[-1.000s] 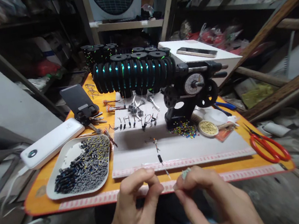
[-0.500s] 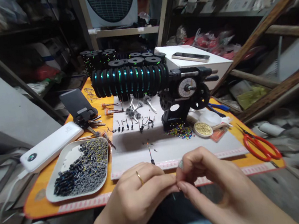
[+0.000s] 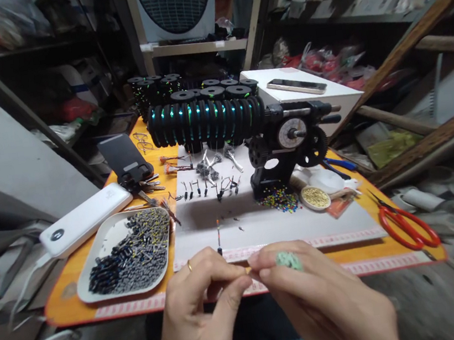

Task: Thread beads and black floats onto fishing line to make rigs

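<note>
My left hand [image 3: 206,312] and my right hand [image 3: 323,297] meet fingertip to fingertip at the near edge of the orange table [image 3: 388,252]. Both are pinched on a thin fishing-line rig [image 3: 218,237] with a small black and orange float, which runs up from the fingers over the white board [image 3: 293,225]. A ring shows on my left hand. My right thumb has a pale green nail. Behind the board stands a black winding machine [image 3: 286,142] with a row of black spools [image 3: 206,121] carrying green line.
A white tray [image 3: 96,254] of small dark tubes sits at the left, beside a white power bank [image 3: 85,219] and keys [image 3: 145,183]. Coloured beads [image 3: 280,199], a small tin [image 3: 315,197] and red scissors [image 3: 407,221] lie right. A phone [image 3: 302,85] rests on a white box.
My hands have moved from apart to pinched together, then shifted slightly back up toward the table edge. The little float on the line has drifted left. The view has shifted a little.
</note>
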### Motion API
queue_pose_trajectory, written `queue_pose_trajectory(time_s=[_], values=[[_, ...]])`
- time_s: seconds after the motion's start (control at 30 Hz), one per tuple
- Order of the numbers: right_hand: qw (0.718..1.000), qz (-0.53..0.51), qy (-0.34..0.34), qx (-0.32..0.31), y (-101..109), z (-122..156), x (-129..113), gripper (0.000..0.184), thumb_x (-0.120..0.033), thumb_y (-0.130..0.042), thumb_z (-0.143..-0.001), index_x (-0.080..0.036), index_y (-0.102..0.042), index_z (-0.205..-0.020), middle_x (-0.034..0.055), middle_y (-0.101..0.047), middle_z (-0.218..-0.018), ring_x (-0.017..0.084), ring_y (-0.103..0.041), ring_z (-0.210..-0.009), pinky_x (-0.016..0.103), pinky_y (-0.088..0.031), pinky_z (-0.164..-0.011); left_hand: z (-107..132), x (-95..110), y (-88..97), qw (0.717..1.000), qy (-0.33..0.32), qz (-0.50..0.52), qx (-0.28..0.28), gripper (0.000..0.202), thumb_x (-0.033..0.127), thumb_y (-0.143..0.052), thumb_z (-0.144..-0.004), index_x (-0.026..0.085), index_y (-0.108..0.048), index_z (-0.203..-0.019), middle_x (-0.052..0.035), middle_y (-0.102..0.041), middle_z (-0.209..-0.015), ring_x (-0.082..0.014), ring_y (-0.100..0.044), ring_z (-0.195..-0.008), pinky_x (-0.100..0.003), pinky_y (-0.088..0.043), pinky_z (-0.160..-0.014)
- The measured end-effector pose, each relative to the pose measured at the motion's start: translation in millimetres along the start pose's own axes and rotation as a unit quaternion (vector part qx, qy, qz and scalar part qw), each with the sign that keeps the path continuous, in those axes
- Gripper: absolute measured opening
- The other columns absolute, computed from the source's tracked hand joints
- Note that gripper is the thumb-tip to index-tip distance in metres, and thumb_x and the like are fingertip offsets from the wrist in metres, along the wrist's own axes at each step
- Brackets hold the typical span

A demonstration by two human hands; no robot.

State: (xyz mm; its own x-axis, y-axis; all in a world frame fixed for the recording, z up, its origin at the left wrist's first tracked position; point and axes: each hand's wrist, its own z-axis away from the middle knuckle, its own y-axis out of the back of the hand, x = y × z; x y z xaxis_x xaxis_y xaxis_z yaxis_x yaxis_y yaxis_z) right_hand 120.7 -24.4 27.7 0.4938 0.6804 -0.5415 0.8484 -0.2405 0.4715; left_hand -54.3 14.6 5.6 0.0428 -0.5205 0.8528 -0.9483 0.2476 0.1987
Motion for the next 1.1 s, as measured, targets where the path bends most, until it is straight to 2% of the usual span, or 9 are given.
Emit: queue_pose_trajectory(time_s=[0.1, 0.17, 0.27, 0.37, 0.6, 0.77, 0.87, 1.0, 1.1], values=[[0.994, 0.077, 0.075, -0.024, 6, -2, 4, 0.028, 0.003, -0.051, -0.094, -0.010, -0.064, -0.114, 0.0123, -0.074, -0.092, 0.021, -0.070, -0.096, 0.031, -0.061, -0.082, -1, 1, 2.6, 1.000, 0.003, -0.029, -0.010, 0.019, 0.003, -0.060, -0.090, 0.020, -0.067, -0.087, 0.0016, -0.059, -0.069, -0.0121, -0.056, -0.061, -0.023, -0.043, -0.055], [0.988, 0.120, 0.091, -0.039, 8, -1, 6, 0.023, 0.002, -0.050, -0.095, -0.008, -0.065, -0.110, 0.0129, -0.073, -0.091, 0.021, -0.070, -0.094, 0.032, -0.061, -0.082, -4, 3, 3.3, 0.999, -0.015, -0.050, -0.009, 0.020, 0.000, -0.060, -0.088, 0.019, -0.068, -0.086, 0.0019, -0.059, -0.067, -0.0112, -0.056, -0.060, -0.022, -0.042, -0.055], [0.984, 0.147, 0.079, -0.058, 9, 2, 10, 0.023, 0.000, -0.054, -0.094, -0.012, -0.063, -0.110, 0.0106, -0.073, -0.092, 0.021, -0.069, -0.092, 0.033, -0.060, -0.082, -7, 7, 3.8, 0.996, -0.046, -0.079, -0.002, 0.020, -0.002, -0.063, -0.085, 0.017, -0.069, -0.084, 0.0032, -0.056, -0.063, -0.0100, -0.052, -0.058, -0.021, -0.040, -0.054], [0.989, 0.124, 0.051, -0.064, 9, 3, 13, 0.026, 0.001, -0.057, -0.091, -0.018, -0.060, -0.109, 0.0068, -0.071, -0.091, 0.019, -0.068, -0.085, 0.030, -0.060, -0.078, -9, 8, 4.6, 0.995, -0.050, -0.081, -0.008, 0.020, -0.002, -0.065, -0.084, 0.017, -0.070, -0.084, 0.0035, -0.056, -0.063, -0.0098, -0.053, -0.059, -0.021, -0.039, -0.054], [0.996, 0.086, 0.016, -0.009, 10, -2, 11, 0.035, 0.002, -0.059, -0.085, -0.022, -0.054, -0.109, 0.0019, -0.068, -0.078, 0.017, -0.068, -0.071, 0.027, -0.058, -0.062, -7, 6, 8.9, 0.998, 0.034, -0.036, -0.043, 0.017, 0.006, -0.061, -0.091, 0.021, -0.067, -0.087, 0.0006, -0.064, -0.075, -0.0127, -0.060, -0.068, -0.024, -0.045, -0.061], [0.995, 0.094, 0.016, -0.013, 9, 5, 15, 0.034, 0.002, -0.058, -0.086, -0.021, -0.055, -0.110, 0.0026, -0.068, -0.081, 0.017, -0.068, -0.074, 0.029, -0.059, -0.066, -9, 5, 10.0, 0.997, 0.049, -0.035, -0.045, 0.016, 0.007, -0.059, -0.093, 0.021, -0.064, -0.085, 0.0007, -0.063, -0.077, -0.0125, -0.060, -0.070, -0.024, -0.048, -0.064], [0.992, 0.119, 0.029, -0.041, 11, 12, 19, 0.031, 0.002, -0.057, -0.088, -0.020, -0.056, -0.110, 0.0051, -0.070, -0.087, 0.020, -0.069, -0.084, 0.032, -0.061, -0.073, -10, 6, 7.4, 0.996, 0.020, -0.076, -0.030, 0.017, 0.004, -0.060, -0.090, 0.019, -0.064, -0.085, 0.0003, -0.063, -0.076, -0.0115, -0.060, -0.068, -0.022, -0.048, -0.061], [0.978, 0.175, 0.033, -0.106, 12, 15, 21, 0.025, 0.000, -0.057, -0.091, -0.021, -0.062, -0.105, 0.0052, -0.074, -0.086, 0.024, -0.072, -0.093, 0.036, -0.063, -0.082, -12, 10, 2.9, 0.987, -0.057, -0.149, -0.006, 0.018, -0.002, -0.060, -0.086, 0.015, -0.065, -0.084, -0.0025, -0.065, -0.073, -0.0110, -0.060, -0.064, -0.020, -0.049, -0.057], [0.981, 0.145, 0.038, -0.120, 9, 12, 20, 0.024, -0.001, -0.055, -0.093, -0.020, -0.062, -0.107, 0.0059, -0.074, -0.087, 0.024, -0.072, -0.105, 0.036, -0.063, -0.088, -13, 13, 0.2, 0.985, -0.092, -0.145, -0.002, 0.016, -0.003, -0.061, -0.085, 0.012, -0.068, -0.086, -0.0048, -0.068, -0.072, -0.0119, -0.064, -0.065, -0.020, -0.053, -0.062]])
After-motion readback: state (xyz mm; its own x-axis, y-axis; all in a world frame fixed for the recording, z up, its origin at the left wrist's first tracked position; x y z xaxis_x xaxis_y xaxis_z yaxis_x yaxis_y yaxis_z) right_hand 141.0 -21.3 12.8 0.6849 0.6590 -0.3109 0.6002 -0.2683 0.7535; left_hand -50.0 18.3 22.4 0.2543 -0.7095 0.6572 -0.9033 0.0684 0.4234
